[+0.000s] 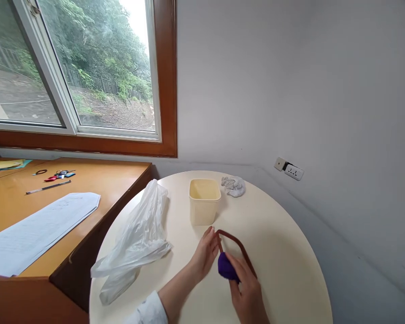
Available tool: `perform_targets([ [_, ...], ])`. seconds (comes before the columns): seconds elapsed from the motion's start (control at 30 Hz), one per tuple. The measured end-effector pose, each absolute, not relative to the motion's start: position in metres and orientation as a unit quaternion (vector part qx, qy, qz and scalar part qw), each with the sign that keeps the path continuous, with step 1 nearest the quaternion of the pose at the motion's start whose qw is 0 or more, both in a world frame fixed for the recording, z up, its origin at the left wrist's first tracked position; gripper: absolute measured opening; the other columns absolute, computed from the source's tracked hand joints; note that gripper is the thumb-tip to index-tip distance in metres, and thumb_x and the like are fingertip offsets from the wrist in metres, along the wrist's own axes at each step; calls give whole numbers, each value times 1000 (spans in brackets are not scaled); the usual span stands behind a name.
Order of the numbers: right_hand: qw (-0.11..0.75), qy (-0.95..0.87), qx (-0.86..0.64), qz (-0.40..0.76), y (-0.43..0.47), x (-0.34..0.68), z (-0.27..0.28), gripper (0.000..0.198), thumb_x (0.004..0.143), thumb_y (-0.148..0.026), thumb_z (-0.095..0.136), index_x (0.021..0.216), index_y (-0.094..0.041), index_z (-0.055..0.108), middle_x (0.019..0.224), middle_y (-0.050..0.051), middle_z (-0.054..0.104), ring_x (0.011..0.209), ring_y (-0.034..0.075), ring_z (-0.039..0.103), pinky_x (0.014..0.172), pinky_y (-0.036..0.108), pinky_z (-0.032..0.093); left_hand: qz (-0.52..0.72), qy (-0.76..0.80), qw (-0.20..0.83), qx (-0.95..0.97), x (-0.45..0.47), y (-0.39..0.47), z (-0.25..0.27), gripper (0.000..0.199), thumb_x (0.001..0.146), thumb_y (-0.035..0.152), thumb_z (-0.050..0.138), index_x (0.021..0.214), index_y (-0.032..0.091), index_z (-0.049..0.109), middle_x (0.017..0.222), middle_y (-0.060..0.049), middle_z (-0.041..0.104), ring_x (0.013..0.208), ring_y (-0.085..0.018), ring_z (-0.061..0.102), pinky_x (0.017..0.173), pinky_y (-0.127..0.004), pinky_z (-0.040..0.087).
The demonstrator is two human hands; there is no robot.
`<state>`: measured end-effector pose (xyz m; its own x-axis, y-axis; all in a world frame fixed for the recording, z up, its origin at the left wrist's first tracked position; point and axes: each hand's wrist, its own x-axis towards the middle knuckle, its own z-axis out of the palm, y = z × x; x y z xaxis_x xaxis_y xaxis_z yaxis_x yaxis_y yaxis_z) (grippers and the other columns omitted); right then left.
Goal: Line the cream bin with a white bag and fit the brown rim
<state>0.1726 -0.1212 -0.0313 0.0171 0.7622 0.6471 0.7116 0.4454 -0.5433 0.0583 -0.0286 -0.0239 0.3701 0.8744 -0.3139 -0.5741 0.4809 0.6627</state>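
My left hand is closed, its fingertips on the corner of a thin brown rim-like piece. The piece bends round in an angular loop above the round table, and I cannot make out whether anything fills its middle. My right hand is wrapped round a bunched purple cloth, which touches the near left side of the brown piece. Just beyond my hands stands a square cream plastic container, upright, with its top uncovered.
A crumpled white plastic bag lies on the left of the round table. Behind the container, to the right, is a balled grey-white cloth. Papers, a pen and keys lie on the wooden desk.
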Motion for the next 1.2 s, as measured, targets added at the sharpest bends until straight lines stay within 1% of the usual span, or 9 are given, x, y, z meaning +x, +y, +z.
perform_targets([
  [0.23,483,-714,-490,134,-134,151,-29,54,76,-8,43,123,-35,49,104,6,63,96,24,59,80,40,52,450,309,823,157,59,-25,-27,46,59,4,47,102,21,52,100,-3,60,99,-14,58,66,-19,46],
  [0.4,507,-653,-496,265,-132,143,-28,38,75,-13,48,109,-28,61,97,6,66,92,24,60,80,39,51,449,275,834,164,57,-27,-28,44,55,0,42,93,17,54,108,-7,61,108,-17,54,75,-26,48],
  [0.5,554,-498,-529,405,-127,146,-22,22,77,-27,55,94,-20,66,86,5,68,81,22,63,73,35,52,455,262,834,168,56,-28,-25,44,56,-1,42,93,16,56,109,-8,61,111,-18,53,85,-30,47],
  [0.67,675,-189,-473,534,-105,180,0,29,69,-35,64,90,-15,65,90,4,69,84,19,63,73,30,51,470,250,831,160,54,-25,-23,46,54,-4,41,92,14,57,109,-10,61,114,-20,51,90,-30,45],
  [0.8,715,-237,-537,380,-83,205,6,35,73,-41,59,96,-15,63,94,5,67,89,19,60,77,30,48,483,242,829,148,51,-23,-24,51,55,-5,40,99,15,57,116,-10,58,116,-19,49,88,-28,45],
  [0.93,555,-441,-667,229,-66,202,-11,39,82,-45,43,92,-13,64,84,8,67,85,23,60,76,35,45,488,223,833,136,49,-23,-22,55,55,-6,39,103,15,56,117,-10,57,115,-19,50,85,-26,46],
  [1.07,404,-590,-683,150,-59,186,-30,41,88,-33,31,113,-14,56,113,12,61,112,24,50,102,46,25,477,222,840,130,49,-23,-21,52,55,-5,39,100,13,58,114,-10,59,112,-19,53,88,-25,44],
  [1.13,361,-638,-671,117,-58,179,-36,42,89,-26,29,123,-13,49,125,11,54,123,21,40,109,46,12,469,216,846,135,50,-24,-21,50,56,-6,39,99,13,58,110,-9,61,108,-18,55,90,-26,43],
  [1.2,333,-667,-658,108,-57,173,-38,44,89,-24,28,128,-12,44,130,11,48,127,20,34,110,45,11,458,203,854,138,50,-25,-20,47,57,-5,40,97,13,59,103,-8,64,102,-17,58,91,-27,42],
])
